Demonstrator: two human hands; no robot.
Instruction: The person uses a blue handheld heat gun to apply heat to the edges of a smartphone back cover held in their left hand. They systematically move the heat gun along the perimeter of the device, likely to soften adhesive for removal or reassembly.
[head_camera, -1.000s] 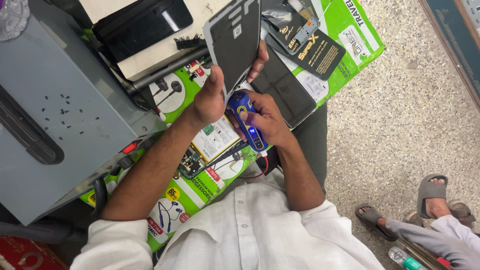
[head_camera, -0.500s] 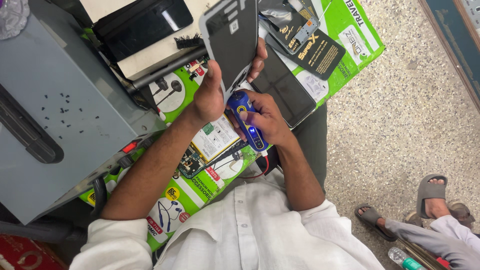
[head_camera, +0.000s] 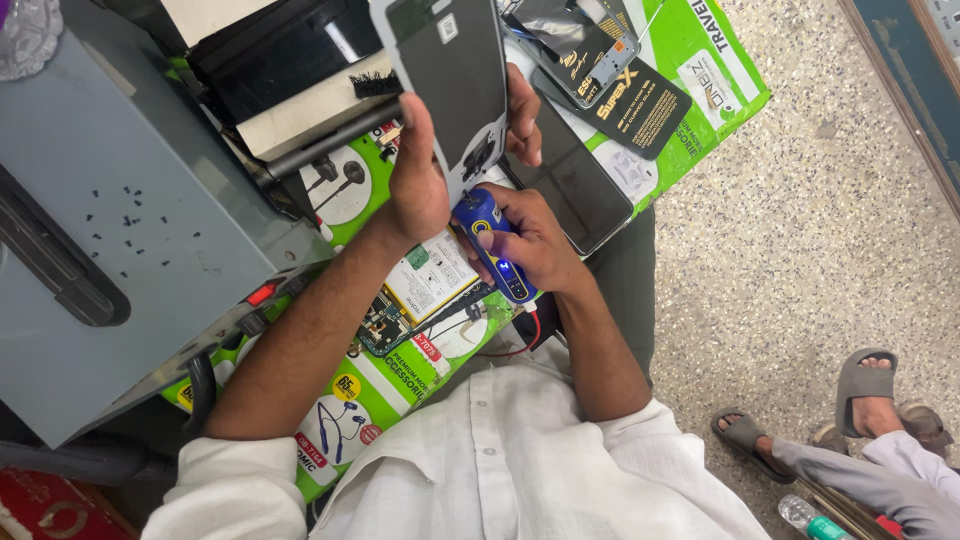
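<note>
My left hand (head_camera: 425, 175) grips a flat grey-black phone screen panel (head_camera: 452, 75) by its edges and holds it upright, tilted away from me. My right hand (head_camera: 535, 245) is closed round a small blue powered hand tool (head_camera: 492, 243) with a lit blue light, its tip against the panel's lower edge. Below my hands an opened phone body (head_camera: 420, 290) with a white battery and green circuit board lies on a green printed cardboard sheet (head_camera: 370, 390) across my lap.
A grey metal box (head_camera: 130, 210) speckled with tiny black screws stands at the left. A black phone (head_camera: 580, 185) and dark packets (head_camera: 620, 80) lie on the green sheet. Another person's sandalled feet (head_camera: 860, 400) rest on the speckled floor at the right.
My left hand has raised the panel and tilted it slightly more upright. My right hand with the blue tool stays at the panel's lower edge.
</note>
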